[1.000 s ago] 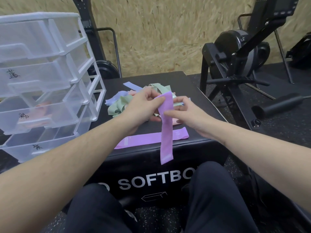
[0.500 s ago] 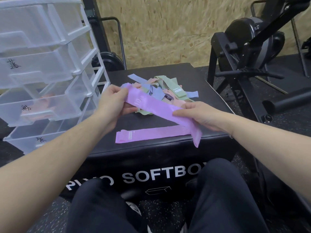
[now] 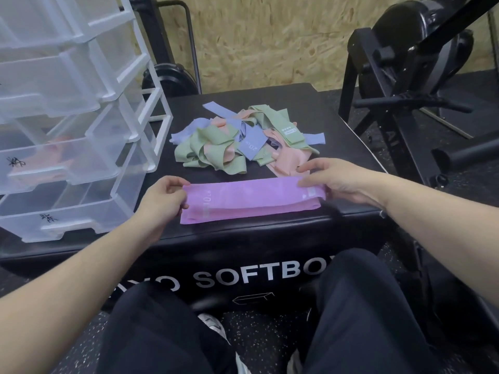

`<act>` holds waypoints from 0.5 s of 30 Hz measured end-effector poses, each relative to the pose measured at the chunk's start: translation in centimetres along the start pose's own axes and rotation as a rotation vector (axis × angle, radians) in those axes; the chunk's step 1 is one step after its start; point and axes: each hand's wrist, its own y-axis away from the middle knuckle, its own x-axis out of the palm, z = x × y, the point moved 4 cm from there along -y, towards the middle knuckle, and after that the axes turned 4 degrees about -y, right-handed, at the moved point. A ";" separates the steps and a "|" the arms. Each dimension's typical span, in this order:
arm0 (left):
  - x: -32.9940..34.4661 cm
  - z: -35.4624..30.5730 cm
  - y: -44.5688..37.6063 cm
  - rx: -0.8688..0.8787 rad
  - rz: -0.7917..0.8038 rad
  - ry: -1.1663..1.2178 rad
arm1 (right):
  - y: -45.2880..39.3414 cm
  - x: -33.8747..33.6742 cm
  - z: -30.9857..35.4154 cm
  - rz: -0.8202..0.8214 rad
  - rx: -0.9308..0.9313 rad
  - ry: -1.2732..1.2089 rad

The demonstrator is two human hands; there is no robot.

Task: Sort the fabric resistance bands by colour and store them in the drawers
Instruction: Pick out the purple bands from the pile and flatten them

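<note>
Head view: the purple band [image 3: 251, 199] lies flat near the front edge of the black box [image 3: 270, 103], long side going left to right. The left hand [image 3: 162, 201] pinches its left end; the right hand [image 3: 340, 182] pinches its right end.

Chipboard wall [image 3: 270, 41] behind; black speckled floor [image 3: 270, 336]; black exercise machine [image 3: 413, 63] at right.

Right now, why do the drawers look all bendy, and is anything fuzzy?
Head view: the wide lens bows straight lines near the edges, so the drawers lean and curve; the purple band in the middle is sharp enough to read "10 LB" on it; the arms at the bottom corners look stretched and a bit soft; light is even, with no strong glare or hard shadows on the box.
</note>
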 end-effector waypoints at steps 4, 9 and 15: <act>0.5 0.9 -0.5 0.047 -0.037 -0.176 | -1.2 -0.2 -1.2 -0.054 0.036 -0.020; 0.8 1.8 -1.1 0.047 -0.063 -0.244 | -2.4 -0.3 -2.1 -0.091 0.027 0.151; 1.1 2.6 -1.6 0.039 -0.009 -0.372 | -2.5 -0.1 -1.5 -0.184 -0.085 0.595</act>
